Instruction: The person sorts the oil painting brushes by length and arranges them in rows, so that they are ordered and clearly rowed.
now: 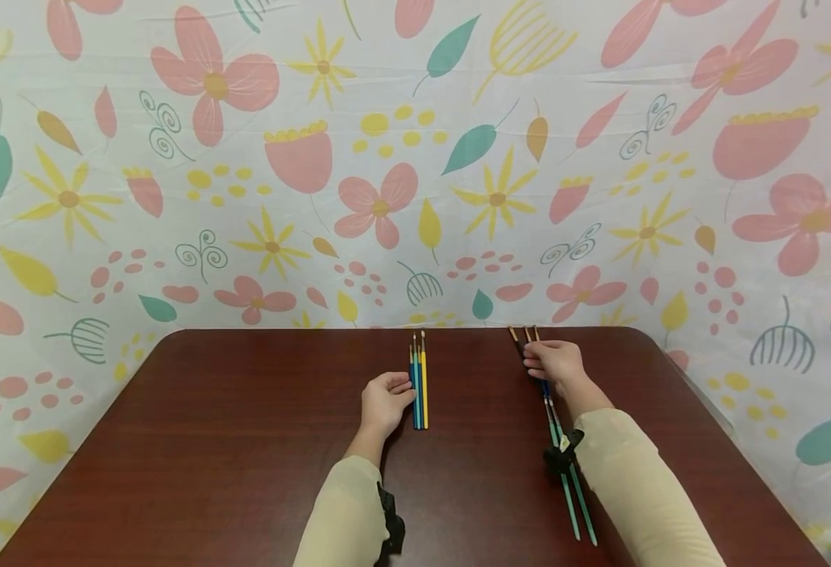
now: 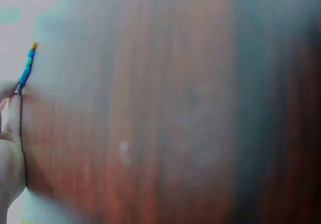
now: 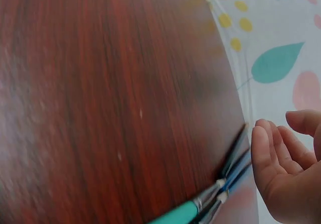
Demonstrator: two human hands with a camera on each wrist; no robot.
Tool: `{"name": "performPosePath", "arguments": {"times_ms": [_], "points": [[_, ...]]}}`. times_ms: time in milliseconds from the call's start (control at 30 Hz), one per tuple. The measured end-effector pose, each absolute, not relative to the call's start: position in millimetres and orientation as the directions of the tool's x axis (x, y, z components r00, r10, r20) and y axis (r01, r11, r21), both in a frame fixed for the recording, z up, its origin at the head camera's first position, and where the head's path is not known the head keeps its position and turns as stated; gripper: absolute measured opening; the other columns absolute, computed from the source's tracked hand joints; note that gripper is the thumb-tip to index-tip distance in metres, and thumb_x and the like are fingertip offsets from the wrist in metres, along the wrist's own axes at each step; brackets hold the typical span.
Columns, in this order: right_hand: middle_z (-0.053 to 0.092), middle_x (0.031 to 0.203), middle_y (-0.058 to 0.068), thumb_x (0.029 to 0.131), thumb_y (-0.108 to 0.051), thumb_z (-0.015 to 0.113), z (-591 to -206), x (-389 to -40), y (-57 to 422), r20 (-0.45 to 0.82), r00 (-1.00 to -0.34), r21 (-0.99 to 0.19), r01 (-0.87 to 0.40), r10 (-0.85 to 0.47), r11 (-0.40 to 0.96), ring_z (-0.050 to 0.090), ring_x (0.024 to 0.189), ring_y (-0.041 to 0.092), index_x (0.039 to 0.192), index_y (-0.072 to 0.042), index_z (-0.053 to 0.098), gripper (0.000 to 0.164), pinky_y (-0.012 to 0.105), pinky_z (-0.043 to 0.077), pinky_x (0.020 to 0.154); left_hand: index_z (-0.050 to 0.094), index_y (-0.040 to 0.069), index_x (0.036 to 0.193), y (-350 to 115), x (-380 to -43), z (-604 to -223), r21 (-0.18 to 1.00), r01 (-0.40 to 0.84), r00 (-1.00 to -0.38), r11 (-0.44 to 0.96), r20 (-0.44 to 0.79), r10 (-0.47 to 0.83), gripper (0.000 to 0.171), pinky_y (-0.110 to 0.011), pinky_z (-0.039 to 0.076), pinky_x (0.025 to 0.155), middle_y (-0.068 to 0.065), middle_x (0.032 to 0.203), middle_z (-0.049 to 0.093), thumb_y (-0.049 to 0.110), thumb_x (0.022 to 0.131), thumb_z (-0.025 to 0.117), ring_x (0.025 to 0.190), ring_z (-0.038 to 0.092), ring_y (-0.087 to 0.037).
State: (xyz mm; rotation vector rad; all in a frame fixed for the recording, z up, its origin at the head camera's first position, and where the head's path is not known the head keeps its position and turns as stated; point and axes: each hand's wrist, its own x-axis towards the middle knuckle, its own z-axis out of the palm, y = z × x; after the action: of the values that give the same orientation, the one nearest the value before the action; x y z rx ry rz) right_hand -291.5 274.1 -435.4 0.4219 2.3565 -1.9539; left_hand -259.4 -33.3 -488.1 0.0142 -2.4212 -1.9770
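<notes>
Several short paintbrushes (image 1: pixel 424 394) in blue, light blue and yellow lie side by side at the table's middle, bristles toward the wall. My left hand (image 1: pixel 385 403) is at their left side, fingertips and thumb right at the handles. In the left wrist view, that hand (image 2: pixel 11 153) shows only at the left edge, beside blue brushes (image 2: pixel 26 72). On the right, my right hand (image 1: pixel 555 364) is over black and blue paintbrushes (image 1: pixel 545 387), partly hiding them. The right wrist view shows this hand (image 3: pixel 283 166) with thumb and fingers apart, nothing between them.
Two long teal-handled paintbrushes (image 1: pixel 573 504) run toward the near side, their ferrules overlapping the blue handles. The dark wooden table (image 1: pixel 209 449) has rounded far corners. Flower-patterned cloth (image 1: pixel 380 102) hangs behind it and down both sides.
</notes>
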Motion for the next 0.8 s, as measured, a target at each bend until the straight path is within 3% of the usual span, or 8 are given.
{"name": "performPosePath", "arguments": {"times_ms": [333,533,800], "points": [[0.066,0.103,0.009,0.098,-0.02,0.05,-436.4,-292.3,252.9,-0.218,-0.971,-0.962,0.23,0.097,0.148,0.068,0.079,0.006,0.134,0.008,0.045,0.047,0.024,0.058,0.073,0.064,-0.001,0.115,-33.7,-259.9,-486.5,0.979,0.008,-1.0,0.204,0.012,-0.02,0.03,-0.036,0.056,0.086,-0.018,0.114,0.066,0.004,0.085,0.068,0.107,0.065,-0.027],[0.058,0.123,0.027,0.098,-0.021,0.049,-439.2,-291.2,239.4,-0.239,-0.968,-0.96,0.248,0.078,0.13,0.069,0.083,0.009,0.134,0.008,0.045,0.046,0.027,0.058,0.076,0.064,-0.002,0.115,-33.7,-259.2,-487.0,0.979,0.009,-1.0,0.203,0.012,-0.017,0.03,-0.036,0.056,0.087,-0.018,0.114,0.066,0.004,0.085,0.067,0.107,0.065,-0.027],[0.053,0.131,0.028,0.098,-0.022,0.05,-447.7,-294.4,215.6,-0.284,-0.958,-0.954,0.287,0.045,0.085,0.069,0.089,0.014,0.136,0.006,0.043,0.048,0.03,0.058,0.078,0.064,-0.002,0.115,-33.7,-258.9,-486.1,0.981,0.008,-1.0,0.195,0.012,-0.016,0.031,-0.036,0.056,0.087,-0.018,0.114,0.066,0.003,0.085,0.067,0.107,0.065,-0.027]]}}
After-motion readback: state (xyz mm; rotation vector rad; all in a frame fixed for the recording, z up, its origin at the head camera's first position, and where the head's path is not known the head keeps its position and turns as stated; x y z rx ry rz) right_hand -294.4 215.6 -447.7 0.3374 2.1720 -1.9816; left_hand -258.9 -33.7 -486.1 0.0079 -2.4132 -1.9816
